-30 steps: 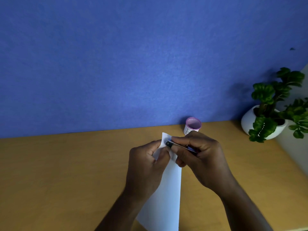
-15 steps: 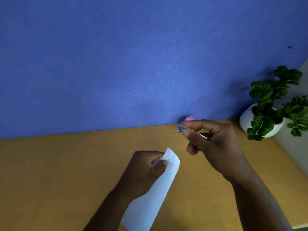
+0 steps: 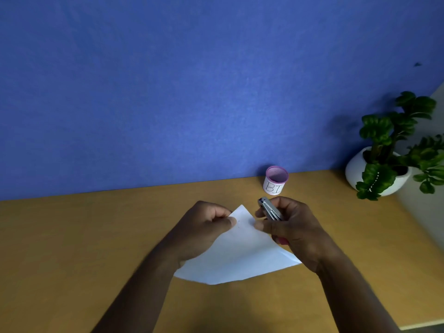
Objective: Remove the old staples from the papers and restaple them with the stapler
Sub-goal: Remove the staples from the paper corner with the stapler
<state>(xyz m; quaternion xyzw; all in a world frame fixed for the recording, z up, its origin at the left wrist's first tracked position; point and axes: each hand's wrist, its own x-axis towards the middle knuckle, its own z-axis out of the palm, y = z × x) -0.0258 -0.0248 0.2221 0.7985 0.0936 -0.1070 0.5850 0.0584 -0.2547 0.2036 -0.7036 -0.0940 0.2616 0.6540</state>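
both hands are on the white sheets of paper (image 3: pixel 236 251), which lie on the wooden yellow-brown desk (image 3: pixel 72 248) with one corner lifted. left hand (image 3: pixel 204 227) pinches that corner between thumb and fingers. right hand (image 3: pixel 292 228) is closed round a small silver metal stapler (image 3: pixel 269 209), one fingertip touching the paper edge. a little pink-rimmed white cup (image 3: pixel 275 180) sits just behind, a green plant in a white pot (image 3: pixel 384 164) off to the right
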